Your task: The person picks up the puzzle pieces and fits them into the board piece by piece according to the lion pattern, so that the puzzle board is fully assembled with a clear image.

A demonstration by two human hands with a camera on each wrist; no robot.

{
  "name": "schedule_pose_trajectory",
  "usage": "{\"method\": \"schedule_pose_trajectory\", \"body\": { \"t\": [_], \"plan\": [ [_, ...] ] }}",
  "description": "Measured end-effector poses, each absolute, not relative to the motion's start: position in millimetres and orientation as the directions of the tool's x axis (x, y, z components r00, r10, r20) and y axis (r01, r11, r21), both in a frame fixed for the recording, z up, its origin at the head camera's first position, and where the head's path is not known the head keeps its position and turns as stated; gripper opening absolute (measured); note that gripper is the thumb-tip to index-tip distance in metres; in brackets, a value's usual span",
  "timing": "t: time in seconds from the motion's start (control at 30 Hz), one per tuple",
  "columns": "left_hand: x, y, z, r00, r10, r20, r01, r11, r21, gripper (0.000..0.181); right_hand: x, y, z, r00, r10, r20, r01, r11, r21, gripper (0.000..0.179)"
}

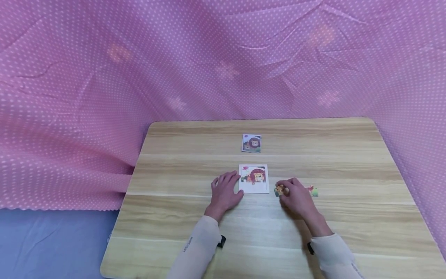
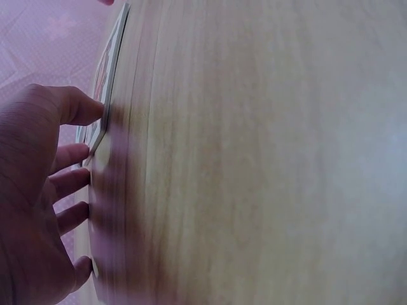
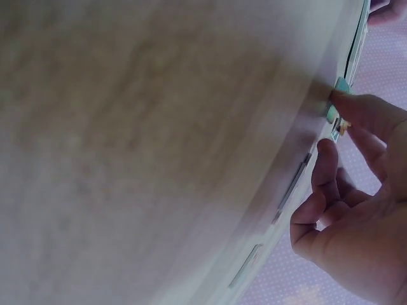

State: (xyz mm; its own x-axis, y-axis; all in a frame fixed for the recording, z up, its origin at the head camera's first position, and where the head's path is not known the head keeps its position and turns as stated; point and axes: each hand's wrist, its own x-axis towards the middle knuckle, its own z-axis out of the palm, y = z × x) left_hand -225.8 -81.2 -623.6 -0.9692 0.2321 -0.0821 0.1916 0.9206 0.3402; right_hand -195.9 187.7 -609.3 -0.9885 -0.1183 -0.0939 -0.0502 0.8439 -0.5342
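A white-framed puzzle board (image 1: 253, 189) lies mid-table, its upper part filled with pieces showing a lion and its lower strip bare white. My left hand (image 1: 224, 192) rests on the table at the board's left side, fingers spread. In the left wrist view, the thumb (image 2: 82, 109) touches the board's edge. To the right of the board, my right hand (image 1: 298, 197) pinches a colourful puzzle piece (image 1: 279, 190) between thumb and forefinger. The right wrist view shows that piece's green end (image 3: 342, 85) standing out past the thumb; the rest is partly hidden by the fingers.
Beyond the board lies a picture card (image 1: 251, 143) with the same lion scene. Another puzzle piece (image 1: 313, 191), red and green, lies just right of my right hand, partly covered by it. A pink dotted cloth (image 1: 223, 58) hangs behind the wooden table (image 1: 174, 178).
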Motion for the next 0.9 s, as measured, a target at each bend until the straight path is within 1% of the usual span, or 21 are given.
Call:
{"method": "schedule_pose_trajectory", "body": {
  "t": [0.17, 0.47, 0.6, 0.9],
  "plan": [
    [-225.2, -80.3, -621.1, -0.97, 0.228, -0.086, 0.186, 0.921, 0.342, 0.057, -196.8, 188.2, -605.8, -0.987, -0.15, -0.064, -0.092, 0.836, -0.541, 0.04],
    [-225.1, -79.4, -617.3, -0.97, 0.223, -0.096, 0.177, 0.919, 0.352, 0.058, -204.9, 184.9, -602.9, -0.977, -0.157, -0.148, -0.042, 0.811, -0.583, 0.032],
    [-225.6, -79.4, -616.0, -0.969, 0.222, -0.105, 0.173, 0.919, 0.353, 0.059, -209.1, 180.7, -599.2, -0.976, -0.154, -0.152, -0.033, 0.8, -0.599, 0.031],
    [-226.5, -78.7, -616.0, -0.969, 0.224, -0.102, 0.176, 0.92, 0.35, 0.059, -218.7, 159.1, -587.2, -0.971, -0.193, -0.138, -0.061, 0.765, -0.641, 0.033]
  ]
}}
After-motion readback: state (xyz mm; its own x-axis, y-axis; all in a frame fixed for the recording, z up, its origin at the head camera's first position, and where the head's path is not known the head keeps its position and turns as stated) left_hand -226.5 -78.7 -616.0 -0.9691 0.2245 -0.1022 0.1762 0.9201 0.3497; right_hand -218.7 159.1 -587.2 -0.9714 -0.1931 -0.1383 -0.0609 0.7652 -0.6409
